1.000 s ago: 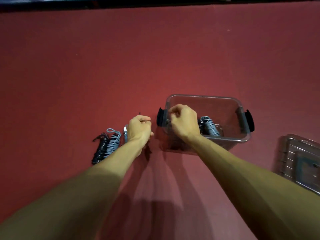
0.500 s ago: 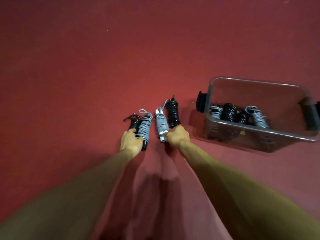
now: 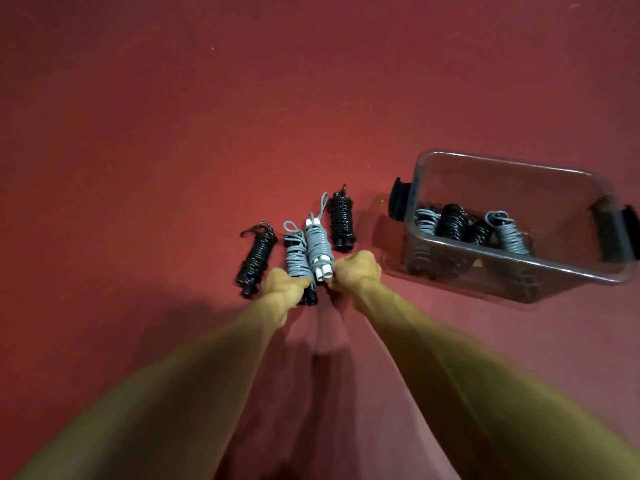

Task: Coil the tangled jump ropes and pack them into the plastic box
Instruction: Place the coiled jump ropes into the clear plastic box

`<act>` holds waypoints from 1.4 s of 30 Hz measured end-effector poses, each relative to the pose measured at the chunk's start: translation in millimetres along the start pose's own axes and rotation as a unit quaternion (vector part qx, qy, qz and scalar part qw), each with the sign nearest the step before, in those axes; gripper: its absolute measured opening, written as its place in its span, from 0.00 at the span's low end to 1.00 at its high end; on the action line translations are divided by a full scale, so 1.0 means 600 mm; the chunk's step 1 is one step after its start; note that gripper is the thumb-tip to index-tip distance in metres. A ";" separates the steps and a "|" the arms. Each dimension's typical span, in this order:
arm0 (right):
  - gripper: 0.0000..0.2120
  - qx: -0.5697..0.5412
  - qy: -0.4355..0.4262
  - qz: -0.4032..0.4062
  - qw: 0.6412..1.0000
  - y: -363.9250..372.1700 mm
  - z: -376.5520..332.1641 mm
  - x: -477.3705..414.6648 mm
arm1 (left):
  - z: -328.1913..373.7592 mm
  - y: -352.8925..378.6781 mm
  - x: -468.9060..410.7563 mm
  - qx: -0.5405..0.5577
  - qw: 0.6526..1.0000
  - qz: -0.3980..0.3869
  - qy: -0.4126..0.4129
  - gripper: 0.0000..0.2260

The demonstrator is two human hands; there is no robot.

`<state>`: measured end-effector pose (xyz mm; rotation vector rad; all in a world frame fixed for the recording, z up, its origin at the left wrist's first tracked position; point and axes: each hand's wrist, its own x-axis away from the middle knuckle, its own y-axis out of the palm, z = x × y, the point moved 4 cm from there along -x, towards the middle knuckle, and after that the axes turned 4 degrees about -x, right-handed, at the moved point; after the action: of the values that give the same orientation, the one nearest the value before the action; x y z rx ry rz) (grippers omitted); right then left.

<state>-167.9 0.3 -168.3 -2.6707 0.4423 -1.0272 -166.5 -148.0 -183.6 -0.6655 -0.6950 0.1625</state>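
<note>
Several coiled jump ropes lie side by side on the red floor: a black one at the left, a grey one with black handles, a grey one with white handles, and a black one furthest back. My left hand grips the near end of the grey rope with black handles. My right hand pinches the white handles of the other grey rope. To the right stands the clear plastic box holding several coiled grey and black ropes.
The box has black latch handles at its left end and right end. Red floor stretches all around. My forearms fill the lower part of the view.
My right hand left the box and came down to the bundles on the floor. My left hand moved onto the grey bundle. The view shifted left, so the box now sits at the right.
</note>
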 end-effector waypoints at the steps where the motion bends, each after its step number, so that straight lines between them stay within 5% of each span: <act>1: 0.10 -0.024 0.004 -0.017 1.000 0.006 0.003 0.000 | -0.002 0.003 0.006 0.033 0.999 -0.015 -0.013 0.16; 13: 0.16 0.030 -0.015 -0.017 0.999 -0.005 -0.030 0.030 | 0.017 -0.047 0.028 0.247 0.968 -0.034 -0.029 0.03; 19: 0.11 0.034 -0.015 -0.078 0.996 0.019 -0.010 0.046 | 0.012 -0.069 0.050 0.233 0.972 -0.032 -0.009 0.10; 23: 0.18 0.077 -0.029 -0.063 0.995 0.026 -0.010 0.042 | 0.014 -0.071 0.048 0.262 0.965 -0.020 -0.007 0.12; 34: 0.19 0.106 -0.049 -0.048 0.992 0.040 0.002 0.021 | 0.024 -0.085 0.010 0.353 0.935 0.012 0.012 0.07; 40: 0.05 -0.005 -0.075 -0.071 0.995 0.026 -0.047 0.015 | 0.048 -0.098 0.001 0.378 0.916 0.132 0.024 0.10; 42: 0.09 -0.076 -0.071 -0.085 0.991 0.010 -0.071 0.017 | 0.070 -0.100 0.015 0.412 0.899 0.143 0.037 0.07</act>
<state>-190.8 -14.0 -133.3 -2.9363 0.2797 -0.8707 -191.1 -170.2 -117.9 0.0531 -0.3878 0.6607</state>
